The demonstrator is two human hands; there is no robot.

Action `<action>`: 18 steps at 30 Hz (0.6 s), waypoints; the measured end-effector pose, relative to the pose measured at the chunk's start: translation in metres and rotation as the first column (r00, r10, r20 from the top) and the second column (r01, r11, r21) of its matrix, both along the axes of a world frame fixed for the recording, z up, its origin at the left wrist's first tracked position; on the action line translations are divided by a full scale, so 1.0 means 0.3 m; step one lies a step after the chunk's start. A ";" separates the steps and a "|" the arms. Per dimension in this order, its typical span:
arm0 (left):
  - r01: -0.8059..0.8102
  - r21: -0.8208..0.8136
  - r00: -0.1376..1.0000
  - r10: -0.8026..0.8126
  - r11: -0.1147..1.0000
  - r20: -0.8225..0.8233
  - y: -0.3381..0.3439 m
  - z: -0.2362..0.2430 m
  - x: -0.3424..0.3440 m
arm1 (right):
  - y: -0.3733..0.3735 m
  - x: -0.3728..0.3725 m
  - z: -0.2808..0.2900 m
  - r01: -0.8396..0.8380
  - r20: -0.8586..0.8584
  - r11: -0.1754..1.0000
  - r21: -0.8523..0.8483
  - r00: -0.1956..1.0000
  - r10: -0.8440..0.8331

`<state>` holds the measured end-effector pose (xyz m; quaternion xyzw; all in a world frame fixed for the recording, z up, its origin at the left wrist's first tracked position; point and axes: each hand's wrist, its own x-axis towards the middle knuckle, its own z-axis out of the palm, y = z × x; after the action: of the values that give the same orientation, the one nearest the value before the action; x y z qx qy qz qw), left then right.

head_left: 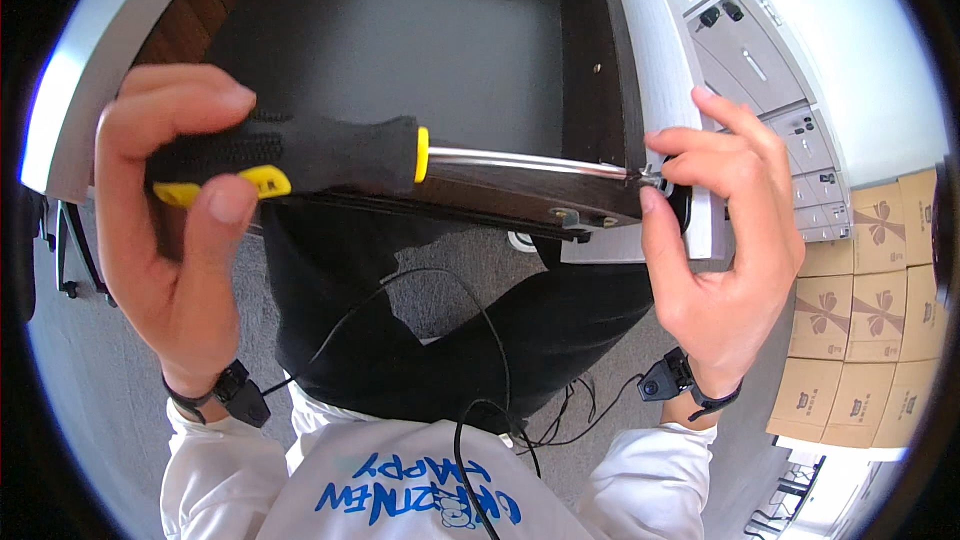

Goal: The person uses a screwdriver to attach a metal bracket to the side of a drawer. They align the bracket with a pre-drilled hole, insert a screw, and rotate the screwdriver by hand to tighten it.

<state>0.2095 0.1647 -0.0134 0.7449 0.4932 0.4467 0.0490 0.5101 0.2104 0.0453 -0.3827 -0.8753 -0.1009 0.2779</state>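
Note:
My left hand (140,200) is closed round the black and yellow handle of a screwdriver (330,155). Its metal shaft lies nearly level and points right, across the near edge of a dark brown drawer (430,30). The screwdriver's tip meets a small shiny metal piece (651,178) at the corner by the white front panel (655,40). Thumb and fingertips of my right hand (735,250) close on that piece, partly hiding it, so its exact kind is unclear. Below the shaft, a small metal fitting (565,217) sits on the drawer's edge.
Grey lockers (745,45) with keys stand at the right, beyond the white panel. Stacked cardboard boxes (825,315) are farther right. Black cables (480,310) run from my wrist straps over my lap. Grey carpet (430,295) shows below.

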 end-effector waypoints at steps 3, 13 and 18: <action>-0.037 0.032 0.996 0.035 0.999 0.080 -0.018 -0.002 0.010 | -0.006 -0.006 0.007 0.015 0.000 1.000 0.016 1.000 -0.015; -0.062 0.193 0.983 0.027 0.979 0.181 -0.078 0.003 0.040 | -0.019 -0.015 0.021 0.029 -0.166 1.000 -0.013 0.986 -0.030; -0.145 0.189 0.950 0.084 0.971 0.300 -0.119 -0.009 0.064 | -0.027 -0.016 0.036 0.000 -0.150 1.000 0.005 0.989 0.000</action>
<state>0.2287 0.1289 -0.0160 0.6424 0.4737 0.6022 0.0159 0.5054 0.2024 0.0562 -0.3886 -0.8517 -0.0740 0.3437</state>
